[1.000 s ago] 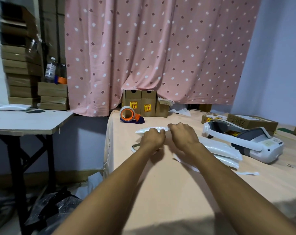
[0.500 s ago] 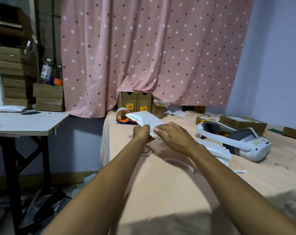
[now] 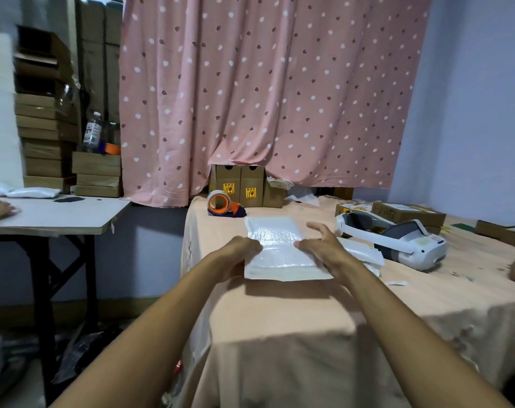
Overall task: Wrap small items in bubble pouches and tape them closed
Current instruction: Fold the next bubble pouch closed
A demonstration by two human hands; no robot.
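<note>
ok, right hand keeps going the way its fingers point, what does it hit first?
The bubble pouch, which the right hand touches at its right edge. Past that, bare tablecloth, then probably the cardboard boxes under the curtain; depth is unclear.

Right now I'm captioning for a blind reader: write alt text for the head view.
A person's left hand grips a white bubble pouch at one edge while the right hand touches the other, fingers spread, over a peach-covered table. Behind lies an orange tape dispenser, a white headset to its right, and a pink dotted curtain.
</note>
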